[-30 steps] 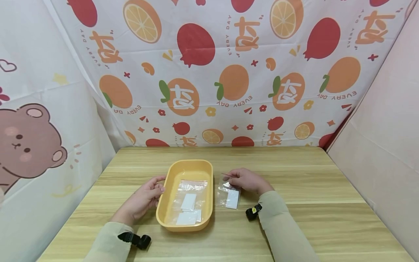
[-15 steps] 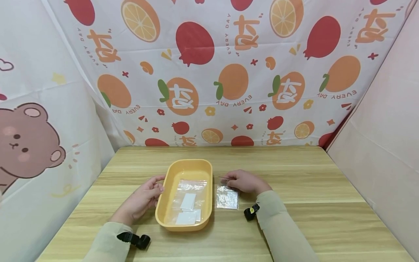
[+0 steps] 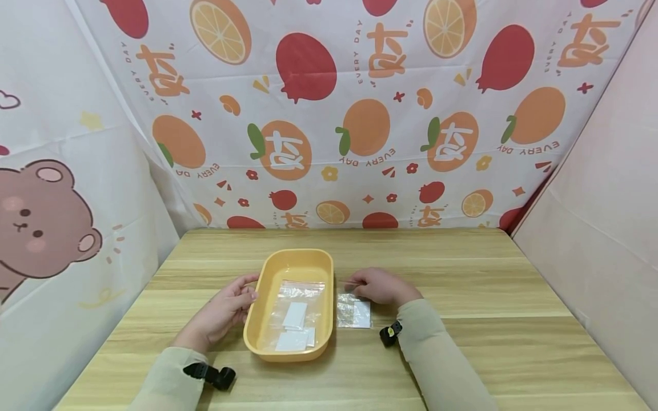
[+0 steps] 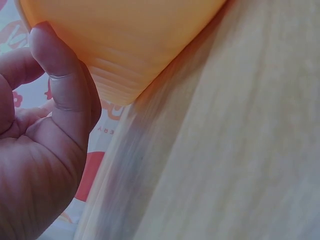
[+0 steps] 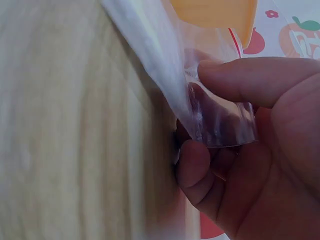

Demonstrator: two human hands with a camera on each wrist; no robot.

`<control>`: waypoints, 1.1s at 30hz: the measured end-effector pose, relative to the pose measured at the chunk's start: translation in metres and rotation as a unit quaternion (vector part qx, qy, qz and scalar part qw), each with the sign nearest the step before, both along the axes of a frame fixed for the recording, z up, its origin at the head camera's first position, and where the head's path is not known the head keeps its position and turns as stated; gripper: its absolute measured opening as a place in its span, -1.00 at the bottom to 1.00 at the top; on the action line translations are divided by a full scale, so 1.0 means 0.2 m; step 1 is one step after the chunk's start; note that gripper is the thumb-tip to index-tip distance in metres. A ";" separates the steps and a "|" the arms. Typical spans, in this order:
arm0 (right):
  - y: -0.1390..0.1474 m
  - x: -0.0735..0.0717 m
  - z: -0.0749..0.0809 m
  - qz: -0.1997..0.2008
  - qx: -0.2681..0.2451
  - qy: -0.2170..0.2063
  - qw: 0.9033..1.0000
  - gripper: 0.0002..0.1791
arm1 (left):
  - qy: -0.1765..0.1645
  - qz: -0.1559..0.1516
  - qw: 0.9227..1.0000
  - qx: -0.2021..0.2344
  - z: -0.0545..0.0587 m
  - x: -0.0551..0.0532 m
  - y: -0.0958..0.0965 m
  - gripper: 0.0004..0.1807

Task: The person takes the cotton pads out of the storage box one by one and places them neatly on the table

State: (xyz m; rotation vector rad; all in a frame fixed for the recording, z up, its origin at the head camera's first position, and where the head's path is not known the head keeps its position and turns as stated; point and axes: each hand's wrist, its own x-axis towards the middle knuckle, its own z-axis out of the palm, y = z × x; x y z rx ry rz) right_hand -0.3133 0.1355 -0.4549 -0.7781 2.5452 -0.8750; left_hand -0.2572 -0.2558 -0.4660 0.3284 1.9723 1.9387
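just left of the middle of the table [image 3: 504,297], a yellow tray [image 3: 298,261] stands with clear plastic bagging [image 3: 300,294] inside; white pieces [image 3: 294,317] show through it, though whether it is one bag or several overlapping i cannot tell. the hands are apart, one on each side. the left hand [image 3: 221,314] holds the tray by its long left side. the head view puts the thumb at the rim; the left wrist view, from lower down, adds the bent thumb close up and the faint ridges across the tray's outer wall.

the right hand [image 3: 380,285] pinches a small clear bag [image 3: 345,311] at its far end, just beside the tray's right side; a white piece [image 3: 362,315] shows in that bag. from above, the fingertips are partly hidden and only a thin edge of plastic pokes out past them. the right wrist view shows the grip itself: the thumb pressed on creased film, fingers visible through it, and a red strip [image 5: 234,41] on the plastic near the tray.
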 end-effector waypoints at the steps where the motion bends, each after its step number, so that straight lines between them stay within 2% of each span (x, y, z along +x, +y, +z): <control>1: 0.00 0.00 0.00 0.001 0.005 0.004 1.000 -0.77 | -0.002 0.001 1.000 0.000 0.00 0.00 0.00 -0.33; 10: -0.02 0.00 -0.01 0.013 0.013 0.013 1.000 -0.74 | -0.011 0.011 1.000 -0.002 0.00 0.00 0.00 -0.35; 25: -0.02 -0.01 -0.02 0.020 0.021 0.032 0.999 -0.68 | -0.009 0.003 1.000 0.006 0.00 0.00 0.00 -0.34; 33: -0.03 -0.01 -0.01 -0.009 0.036 0.042 0.998 -0.59 | -0.007 0.001 1.000 0.003 0.00 0.00 0.00 -0.35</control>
